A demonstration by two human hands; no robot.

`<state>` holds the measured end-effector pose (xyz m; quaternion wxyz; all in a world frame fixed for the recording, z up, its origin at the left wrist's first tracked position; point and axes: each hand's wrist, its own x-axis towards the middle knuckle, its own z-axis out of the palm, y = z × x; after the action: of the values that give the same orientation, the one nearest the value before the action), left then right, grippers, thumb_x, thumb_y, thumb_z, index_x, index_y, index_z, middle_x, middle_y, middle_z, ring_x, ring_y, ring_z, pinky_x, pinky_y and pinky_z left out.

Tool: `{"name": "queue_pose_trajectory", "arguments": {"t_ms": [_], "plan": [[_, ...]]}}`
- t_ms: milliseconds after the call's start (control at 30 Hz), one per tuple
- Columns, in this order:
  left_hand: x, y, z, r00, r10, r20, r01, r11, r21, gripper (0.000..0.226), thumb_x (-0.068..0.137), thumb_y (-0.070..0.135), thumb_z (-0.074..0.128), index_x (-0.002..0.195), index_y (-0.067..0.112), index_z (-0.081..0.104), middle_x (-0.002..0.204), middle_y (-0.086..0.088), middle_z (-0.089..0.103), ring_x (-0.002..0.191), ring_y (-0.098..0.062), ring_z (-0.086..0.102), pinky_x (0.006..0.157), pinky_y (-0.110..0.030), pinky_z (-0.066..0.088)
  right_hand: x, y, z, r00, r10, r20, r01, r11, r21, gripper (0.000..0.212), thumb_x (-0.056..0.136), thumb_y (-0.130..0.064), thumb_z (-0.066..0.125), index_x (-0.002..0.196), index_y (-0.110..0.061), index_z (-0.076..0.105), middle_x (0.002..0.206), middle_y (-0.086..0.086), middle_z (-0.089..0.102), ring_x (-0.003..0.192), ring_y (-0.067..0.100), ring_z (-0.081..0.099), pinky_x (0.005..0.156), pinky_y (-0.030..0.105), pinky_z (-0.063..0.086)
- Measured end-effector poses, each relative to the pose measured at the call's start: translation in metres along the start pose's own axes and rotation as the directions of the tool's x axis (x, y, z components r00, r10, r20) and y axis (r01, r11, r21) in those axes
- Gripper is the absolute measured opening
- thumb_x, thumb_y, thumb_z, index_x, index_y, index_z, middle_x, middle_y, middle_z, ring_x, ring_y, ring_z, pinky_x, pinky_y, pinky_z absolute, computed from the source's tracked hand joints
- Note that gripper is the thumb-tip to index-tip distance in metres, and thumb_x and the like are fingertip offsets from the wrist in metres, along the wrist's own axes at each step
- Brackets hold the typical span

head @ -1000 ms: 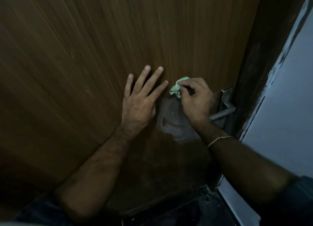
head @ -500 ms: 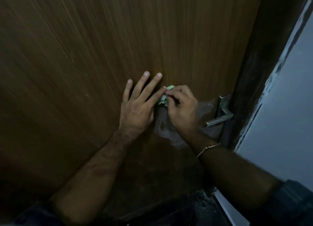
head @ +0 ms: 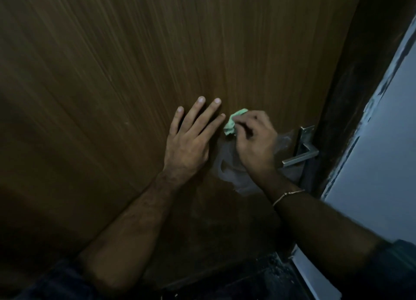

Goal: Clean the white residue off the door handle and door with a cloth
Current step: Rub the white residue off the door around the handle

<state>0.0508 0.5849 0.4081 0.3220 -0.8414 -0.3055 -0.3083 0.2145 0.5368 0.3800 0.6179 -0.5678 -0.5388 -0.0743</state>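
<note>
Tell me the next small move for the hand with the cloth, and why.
Probably drag the green cloth down with the right hand: it sits at the top edge of the white residue, which spreads below it toward the door handle.

**No readable text in view**

Nothing legible is picked up anywhere in the shot. No lettering, number or sign is seen on the wooden door (head: 135, 74), and no brand or stamp can be made out on the metal door handle (head: 300, 157) or its plate. The crumpled green cloth (head: 231, 124) is shown without a tag or print. No label is carried on the pale wall (head: 382, 142) at the right. The dim light leaves fine marks unresolved.
</note>
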Motion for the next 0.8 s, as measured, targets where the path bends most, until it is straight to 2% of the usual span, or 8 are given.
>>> {"name": "queue_pose_trajectory", "arguments": {"t_ms": [100, 233, 367, 433, 500, 667, 733, 800], "plan": [[-0.006, 0.001, 0.0, 1.0, -0.01, -0.008, 0.01, 1.0, 0.002, 0.055, 0.091, 0.018, 0.055, 0.144, 0.026, 0.046, 0.16, 0.004, 0.028, 0.149, -0.02, 0.018, 0.119, -0.046, 0.009, -0.017, 0.002, 0.0, 0.955, -0.189, 0.228, 0.205, 0.977, -0.052, 0.019, 0.08, 0.009, 0.065, 0.095, -0.001, 0.073, 0.097, 0.011, 0.063, 0.093, 0.019, 0.06, 0.086, 0.022, 0.048], [-0.002, -0.002, -0.001, 1.0, 0.011, 0.004, -0.01, 1.0, -0.026, 0.055, 0.091, 0.019, 0.05, 0.146, 0.026, 0.043, 0.161, 0.003, 0.026, 0.15, -0.02, 0.015, 0.12, -0.048, 0.008, -0.002, 0.009, -0.006, 0.999, 0.014, -0.043, -0.014, 1.0, -0.003, 0.018, 0.083, 0.003, 0.063, 0.093, -0.007, 0.074, 0.098, 0.006, 0.063, 0.092, 0.011, 0.06, 0.084, 0.017, 0.048], [-0.011, 0.0, 0.003, 1.0, -0.022, 0.008, 0.022, 1.0, 0.002, 0.057, 0.089, 0.02, 0.053, 0.145, 0.028, 0.043, 0.162, 0.006, 0.024, 0.151, -0.018, 0.012, 0.12, -0.045, 0.003, -0.019, 0.007, 0.003, 0.97, -0.151, 0.189, 0.16, 0.987, -0.032, 0.021, 0.079, 0.011, 0.064, 0.091, -0.003, 0.074, 0.096, 0.011, 0.065, 0.091, 0.02, 0.062, 0.086, 0.026, 0.05], [-0.008, -0.002, 0.004, 1.0, 0.0, -0.01, 0.0, 1.0, 0.01, 0.058, 0.089, 0.018, 0.054, 0.145, 0.028, 0.043, 0.162, 0.006, 0.023, 0.151, -0.017, 0.012, 0.121, -0.045, 0.004, -0.012, 0.018, -0.006, 0.999, 0.034, -0.01, -0.034, 0.999, 0.012, 0.02, 0.08, 0.007, 0.065, 0.089, -0.007, 0.075, 0.096, 0.009, 0.066, 0.09, 0.012, 0.062, 0.085, 0.021, 0.051], [-0.005, -0.004, 0.005, 1.0, 0.009, -0.023, -0.009, 1.0, 0.002, 0.059, 0.088, 0.016, 0.052, 0.145, 0.027, 0.042, 0.162, 0.005, 0.023, 0.151, -0.018, 0.012, 0.121, -0.045, 0.004, -0.008, 0.021, -0.007, 0.948, 0.222, -0.229, -0.208, 0.974, 0.084, 0.021, 0.081, 0.004, 0.065, 0.092, -0.011, 0.074, 0.1, 0.006, 0.066, 0.092, 0.007, 0.061, 0.084, 0.014, 0.049], [-0.01, -0.002, 0.002, 1.0, -0.015, -0.028, 0.015, 1.0, -0.017, 0.054, 0.09, 0.017, 0.056, 0.143, 0.026, 0.047, 0.161, 0.006, 0.024, 0.151, -0.018, 0.014, 0.121, -0.045, 0.005, -0.037, -0.001, 0.021, 0.997, 0.0, 0.083, -0.008, 0.995, 0.099, 0.021, 0.08, 0.01, 0.064, 0.093, -0.003, 0.074, 0.097, 0.009, 0.064, 0.092, 0.01, 0.06, 0.085, 0.014, 0.046], [-0.007, -0.004, 0.002, 0.999, 0.003, -0.036, -0.004, 1.0, -0.027, 0.056, 0.089, 0.016, 0.058, 0.143, 0.027, 0.047, 0.161, 0.006, 0.024, 0.151, -0.017, 0.015, 0.12, -0.044, 0.006, -0.02, 0.012, 0.014, 0.969, 0.218, -0.114, -0.197, 0.966, 0.17, 0.017, 0.081, 0.006, 0.066, 0.092, -0.004, 0.074, 0.099, 0.011, 0.065, 0.091, 0.005, 0.061, 0.079, 0.005, 0.043], [-0.005, -0.004, 0.001, 0.999, 0.021, -0.03, -0.022, 0.999, -0.041, 0.058, 0.088, 0.014, 0.059, 0.143, 0.026, 0.046, 0.161, 0.005, 0.023, 0.15, -0.019, 0.015, 0.12, -0.046, 0.008, -0.006, 0.024, 0.004, 0.793, 0.529, -0.303, -0.431, 0.838, 0.334, 0.019, 0.082, 0.004, 0.068, 0.097, -0.006, 0.073, 0.104, 0.014, 0.068, 0.093, 0.011, 0.065, 0.075, 0.004, 0.046]]}}
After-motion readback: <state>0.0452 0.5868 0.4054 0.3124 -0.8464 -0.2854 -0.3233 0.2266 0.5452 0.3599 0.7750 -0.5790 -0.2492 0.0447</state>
